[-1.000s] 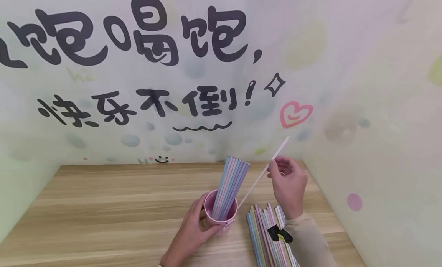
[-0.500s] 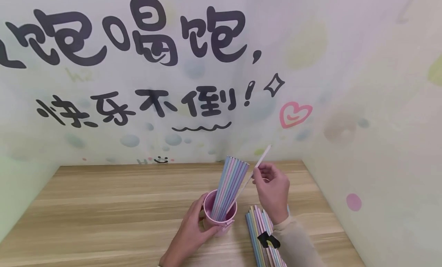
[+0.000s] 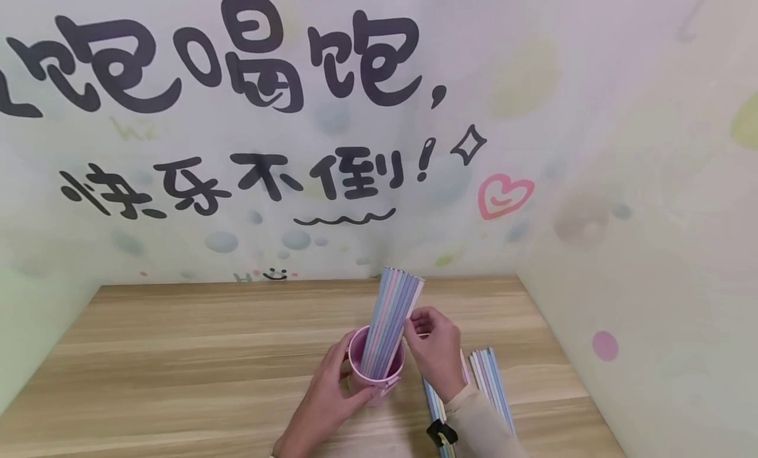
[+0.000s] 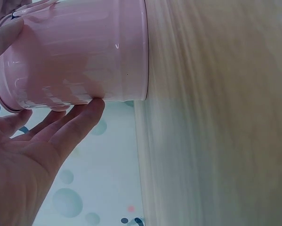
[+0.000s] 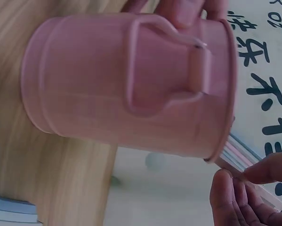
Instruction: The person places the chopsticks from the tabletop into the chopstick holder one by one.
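On the table stands a small pink pail [image 3: 379, 393] with a folded handle [image 5: 131, 70]. My left hand [image 3: 328, 389] holds it, thumb on the near side and fingers around the far side. Inside leans a bundle of slim pastel sticks [image 3: 387, 326], blue, pink and purple; they could be straws or unsharpened pencils. Just right of the bundle, my right hand [image 3: 437, 349] pinches a pale pastel stick [image 5: 230, 165] between thumb and fingers. In the right wrist view that stick runs into the pail's rim beside the others. Its lower end is hidden in the pail.
More pastel sticks [image 3: 493, 385] lie on the wooden table [image 3: 207, 366], partly beneath my right forearm. A black strap piece [image 3: 442, 433] sits by the right sleeve. The printed back wall [image 3: 266, 247] and the right wall [image 3: 651, 280] border the table.
My right hand has moved left and down, bringing the pale stick from outside the pail into it, against the bundle. The left hand and pail have stayed in place.
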{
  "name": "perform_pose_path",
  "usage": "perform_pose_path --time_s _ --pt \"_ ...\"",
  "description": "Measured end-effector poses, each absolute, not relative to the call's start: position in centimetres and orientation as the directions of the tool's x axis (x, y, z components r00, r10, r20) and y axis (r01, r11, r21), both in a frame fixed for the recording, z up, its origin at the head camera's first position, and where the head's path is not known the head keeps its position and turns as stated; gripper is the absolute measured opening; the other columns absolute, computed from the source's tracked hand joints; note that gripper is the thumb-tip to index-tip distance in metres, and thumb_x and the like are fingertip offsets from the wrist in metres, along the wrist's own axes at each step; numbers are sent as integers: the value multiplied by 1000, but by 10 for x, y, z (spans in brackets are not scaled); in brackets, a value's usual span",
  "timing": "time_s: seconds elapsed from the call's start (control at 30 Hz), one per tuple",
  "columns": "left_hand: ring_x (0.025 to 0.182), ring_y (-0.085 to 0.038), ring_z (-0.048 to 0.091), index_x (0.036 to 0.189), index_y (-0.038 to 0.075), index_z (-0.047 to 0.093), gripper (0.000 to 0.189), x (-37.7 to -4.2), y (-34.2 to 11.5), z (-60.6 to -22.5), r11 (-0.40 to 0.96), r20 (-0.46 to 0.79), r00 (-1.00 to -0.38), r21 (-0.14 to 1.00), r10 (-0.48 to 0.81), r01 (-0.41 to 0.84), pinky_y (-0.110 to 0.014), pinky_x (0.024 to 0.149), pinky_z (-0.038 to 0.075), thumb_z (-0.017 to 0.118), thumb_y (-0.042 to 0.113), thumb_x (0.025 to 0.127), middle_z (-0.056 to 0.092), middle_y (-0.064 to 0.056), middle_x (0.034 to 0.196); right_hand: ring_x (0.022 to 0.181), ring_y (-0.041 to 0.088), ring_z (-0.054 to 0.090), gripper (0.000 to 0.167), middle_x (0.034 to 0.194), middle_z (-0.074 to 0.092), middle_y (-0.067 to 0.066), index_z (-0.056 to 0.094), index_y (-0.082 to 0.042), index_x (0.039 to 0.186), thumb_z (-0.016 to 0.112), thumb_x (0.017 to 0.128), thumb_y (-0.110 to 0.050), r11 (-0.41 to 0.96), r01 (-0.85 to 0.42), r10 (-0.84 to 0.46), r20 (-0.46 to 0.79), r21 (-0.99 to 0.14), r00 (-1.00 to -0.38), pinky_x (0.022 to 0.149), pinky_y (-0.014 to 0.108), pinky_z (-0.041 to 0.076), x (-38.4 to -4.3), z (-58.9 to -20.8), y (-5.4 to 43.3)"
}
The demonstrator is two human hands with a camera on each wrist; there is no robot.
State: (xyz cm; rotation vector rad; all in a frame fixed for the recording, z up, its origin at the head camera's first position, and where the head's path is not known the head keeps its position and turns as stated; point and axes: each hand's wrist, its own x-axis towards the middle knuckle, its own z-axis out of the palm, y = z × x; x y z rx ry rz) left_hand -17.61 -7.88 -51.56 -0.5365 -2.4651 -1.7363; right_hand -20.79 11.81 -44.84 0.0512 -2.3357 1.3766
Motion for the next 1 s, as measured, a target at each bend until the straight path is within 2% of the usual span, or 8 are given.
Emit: perform_pose_path --time_s 0.2,0.37,0.57,0.73,1.0 --pt "129 -17 48 154 35 29 97 -177 -78 -518 299 283 -931 890 233 345 -30 98 56 88 33 76 45 4 144 71 13 65 4 78 69 2 70 -2 89 70 89 -6 538 -223 180 370 -813 -912 64 22 60 -205 -450 123" --pt "130 -18 48 155 34 28 98 -177 -78 -518 295 268 -932 895 243 334 -30 99 55 87 32 77 44 2 146 70 13 64 5 77 69 3 72 -3 91 68 89 -5 589 -171 212 355 -790 -911 62 22 58 -202 -454 150" --pt "130 -19 48 155 35 27 98 -177 -79 -517 310 254 -937 895 239 322 -31 100 55 86 36 77 43 2 146 71 14 61 12 81 68 6 71 0 98 64 93 -8 656 7 248 206 -755 -947 57 21 53 -198 -465 196" --pt "128 -18 49 155 33 27 98 -177 -79 -517 306 250 -940 899 233 315 -32 99 55 86 36 77 44 2 146 72 17 62 17 86 68 9 69 4 101 64 92 -9 674 132 280 86 -727 -956 56 25 54 -191 -478 225" --pt "129 -18 49 155 35 28 98 -178 -78 -517 297 250 -940 902 233 314 -31 101 54 87 34 76 43 3 146 77 24 65 19 89 70 14 67 6 100 64 89 -10 733 255 331 4 -631 -944 61 35 59 -184 -500 265"
